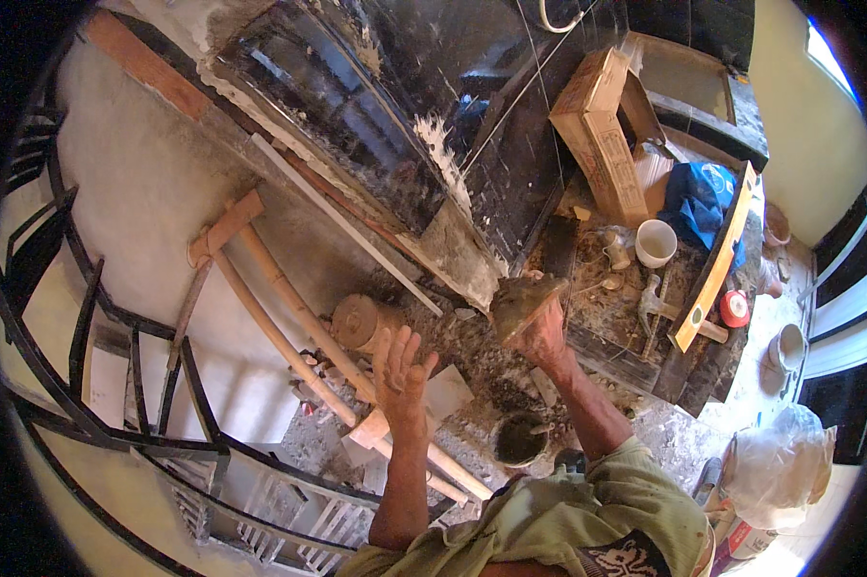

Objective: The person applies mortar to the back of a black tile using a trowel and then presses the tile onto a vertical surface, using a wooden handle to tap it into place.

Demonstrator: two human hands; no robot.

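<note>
Ok, R hand (547,337) grips a flat, mortar-smeared piece (524,306) by the near end of the rough wall edge (467,258); contact unclear. L hand (402,377) hangs free to its left, fingers loosely spread. Prob. best: add L for 2nd support, keep piece level, press evenly, w/ feet clear of the dark bucket (502,446) nearer in.

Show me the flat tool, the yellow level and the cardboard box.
Flat tool (520,306), head view: on its broad face.
Yellow level (720,260), head view: midway along its length.
Cardboard box (608,159), head view: on its outer wall.
</note>
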